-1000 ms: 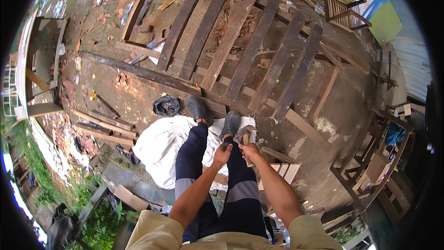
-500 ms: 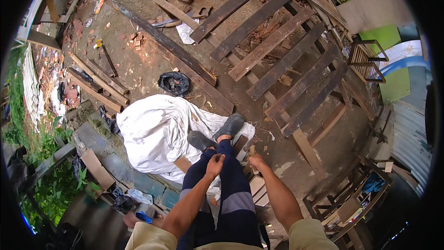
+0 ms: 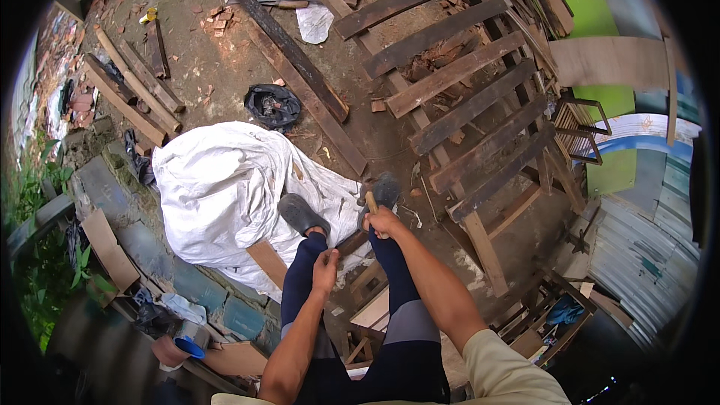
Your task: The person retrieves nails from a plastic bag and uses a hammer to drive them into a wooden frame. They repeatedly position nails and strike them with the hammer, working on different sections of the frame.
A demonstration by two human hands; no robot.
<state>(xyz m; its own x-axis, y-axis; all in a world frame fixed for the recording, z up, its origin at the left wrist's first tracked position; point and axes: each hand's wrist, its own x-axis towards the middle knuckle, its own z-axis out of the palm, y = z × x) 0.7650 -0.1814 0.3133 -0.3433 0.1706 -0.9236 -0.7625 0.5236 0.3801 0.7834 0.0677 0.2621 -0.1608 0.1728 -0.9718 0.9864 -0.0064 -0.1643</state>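
Observation:
My right hand (image 3: 385, 223) is closed around a light wooden handle (image 3: 372, 204), its upper end in front of my dark right shoe (image 3: 386, 188). What sits at the handle's end is hard to make out. My left hand (image 3: 324, 273) hangs by my left shin with its fingers curled together; anything inside it is too small to name. Beneath my left shoe (image 3: 303, 214) spreads a large white woven sheet (image 3: 217, 195). A short brown board (image 3: 268, 263) leans at the sheet's near edge.
A slatted frame of dark planks (image 3: 465, 67) fills the right. Long beams (image 3: 300, 82) lie ahead, beside a black plastic bag (image 3: 272, 107) holding small bits. A handsaw (image 3: 277, 2) rests farther off. Several loose timbers (image 3: 135, 90) lie left; a wooden rack (image 3: 577, 129) stands far right.
My right hand has moved left and forward with the wooden handle, and my right foot has shifted forward. My left hand has moved slightly left. The whole view has swung.

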